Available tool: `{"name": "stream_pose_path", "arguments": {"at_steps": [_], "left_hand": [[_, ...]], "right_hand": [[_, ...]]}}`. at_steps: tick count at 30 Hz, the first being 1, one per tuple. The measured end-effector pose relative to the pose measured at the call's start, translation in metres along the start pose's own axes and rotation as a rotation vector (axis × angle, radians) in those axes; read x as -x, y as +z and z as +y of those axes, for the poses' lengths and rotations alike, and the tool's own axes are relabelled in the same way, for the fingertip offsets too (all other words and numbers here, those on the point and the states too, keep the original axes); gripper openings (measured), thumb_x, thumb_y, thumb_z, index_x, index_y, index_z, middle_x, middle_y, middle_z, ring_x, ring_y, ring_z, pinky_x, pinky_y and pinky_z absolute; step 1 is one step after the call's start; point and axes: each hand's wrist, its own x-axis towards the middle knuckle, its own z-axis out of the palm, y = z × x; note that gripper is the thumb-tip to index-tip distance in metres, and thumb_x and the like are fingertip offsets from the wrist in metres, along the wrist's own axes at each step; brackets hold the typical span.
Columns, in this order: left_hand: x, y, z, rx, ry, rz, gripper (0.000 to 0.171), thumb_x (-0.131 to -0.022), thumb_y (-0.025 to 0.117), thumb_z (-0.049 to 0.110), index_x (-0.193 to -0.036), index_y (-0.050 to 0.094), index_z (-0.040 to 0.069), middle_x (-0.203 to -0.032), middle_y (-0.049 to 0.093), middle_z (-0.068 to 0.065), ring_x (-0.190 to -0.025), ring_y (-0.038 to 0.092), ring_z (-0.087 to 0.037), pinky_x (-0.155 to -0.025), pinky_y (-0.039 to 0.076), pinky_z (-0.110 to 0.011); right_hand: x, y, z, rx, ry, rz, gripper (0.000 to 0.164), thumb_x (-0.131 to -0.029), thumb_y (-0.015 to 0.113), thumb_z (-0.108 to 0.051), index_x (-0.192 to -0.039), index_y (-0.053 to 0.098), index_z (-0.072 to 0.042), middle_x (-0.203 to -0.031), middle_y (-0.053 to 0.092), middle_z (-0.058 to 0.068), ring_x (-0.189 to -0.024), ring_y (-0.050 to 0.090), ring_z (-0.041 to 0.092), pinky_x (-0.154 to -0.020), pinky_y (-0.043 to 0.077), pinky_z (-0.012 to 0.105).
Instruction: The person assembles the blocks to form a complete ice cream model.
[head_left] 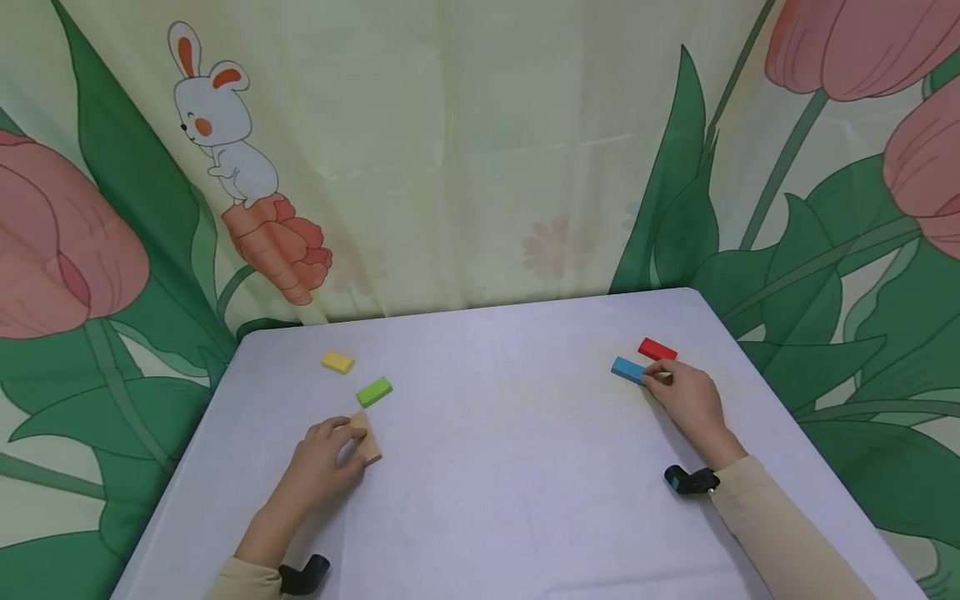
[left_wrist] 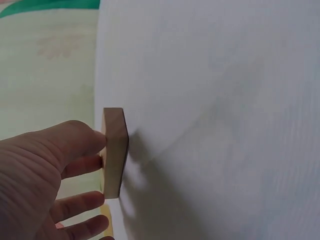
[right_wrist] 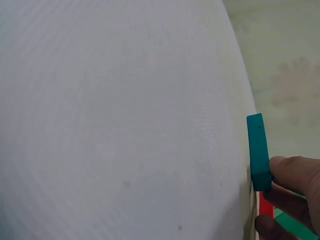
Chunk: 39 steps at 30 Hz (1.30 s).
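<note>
Left fingers pinch a wooden block, right fingers a blue block; only head view shows both.

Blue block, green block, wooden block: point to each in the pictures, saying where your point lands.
Blue block (right_wrist: 258,150): right wrist view, on its long face.
Green block (head_left: 374,391): head view, on its top face.
Wooden block (left_wrist: 116,162): left wrist view, on its long face.

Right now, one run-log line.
left hand grips wooden block; right hand pinches blue block; red block beside blue; green block, yellow block beyond left hand
</note>
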Motion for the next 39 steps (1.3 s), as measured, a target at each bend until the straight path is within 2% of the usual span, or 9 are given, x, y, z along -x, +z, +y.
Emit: {"name": "stream_pose_path", "arguments": {"at_steps": [7,10,16,21,26,39], "left_hand": [[0.005,0.005,0.017,-0.042,0.075,0.048,0.028,-0.092,0.075,0.018,-0.118,0.073,0.01,-0.136,0.061,-0.024,-0.127,0.054,-0.051,-0.093,0.049,-0.067],[0.006,0.005,0.022,-0.066,0.105,0.017,0.031,-0.091,0.076,0.02,-0.121,0.073,0.01,-0.137,0.06,-0.023,-0.128,0.054,-0.049,-0.093,0.05,-0.065],[0.006,-0.003,0.037,-0.125,0.157,-0.092,0.035,-0.093,0.077,0.023,-0.126,0.073,0.013,-0.14,0.058,-0.022,-0.132,0.052,-0.047,-0.092,0.052,-0.064],[0.008,-0.009,0.05,-0.098,0.159,-0.139,0.032,-0.091,0.079,0.021,-0.123,0.074,0.015,-0.141,0.058,-0.02,-0.135,0.05,-0.045,-0.094,0.051,-0.065],[0.01,-0.003,0.058,-0.052,0.167,-0.157,0.034,-0.09,0.081,0.023,-0.123,0.072,0.018,-0.145,0.056,-0.018,-0.137,0.05,-0.041,-0.096,0.05,-0.064],[0.007,0.013,0.084,0.004,0.253,-0.142,0.032,-0.089,0.082,0.023,-0.119,0.071,0.021,-0.141,0.058,-0.015,-0.133,0.054,-0.038,-0.095,0.051,-0.06]], "right_hand": [[0.0,0.0,-0.005,0.009,-0.017,-0.012,0.022,-0.098,0.071,-0.021,-0.115,0.073,-0.008,-0.114,0.073,0.023,-0.1,0.066,0.04,-0.079,0.055,0.049],[0.001,0.002,-0.007,0.008,-0.021,-0.017,0.023,-0.098,0.071,-0.021,-0.116,0.073,-0.008,-0.114,0.073,0.023,-0.099,0.066,0.04,-0.078,0.056,0.048],[0.001,0.007,-0.009,-0.009,-0.022,0.003,0.021,-0.098,0.071,-0.021,-0.114,0.074,-0.008,-0.112,0.074,0.022,-0.098,0.066,0.039,-0.078,0.056,0.048],[0.001,0.009,-0.014,-0.025,-0.01,-0.009,0.022,-0.098,0.072,-0.022,-0.115,0.074,-0.008,-0.112,0.074,0.022,-0.096,0.066,0.037,-0.078,0.056,0.047],[0.001,0.011,-0.018,-0.028,0.001,-0.023,0.022,-0.098,0.071,-0.022,-0.115,0.074,-0.008,-0.115,0.073,0.023,-0.1,0.066,0.04,-0.08,0.056,0.048],[-0.001,0.017,-0.025,-0.045,0.01,-0.042,0.022,-0.098,0.071,-0.022,-0.116,0.074,-0.01,-0.115,0.073,0.022,-0.1,0.066,0.038,-0.08,0.058,0.047]]}}
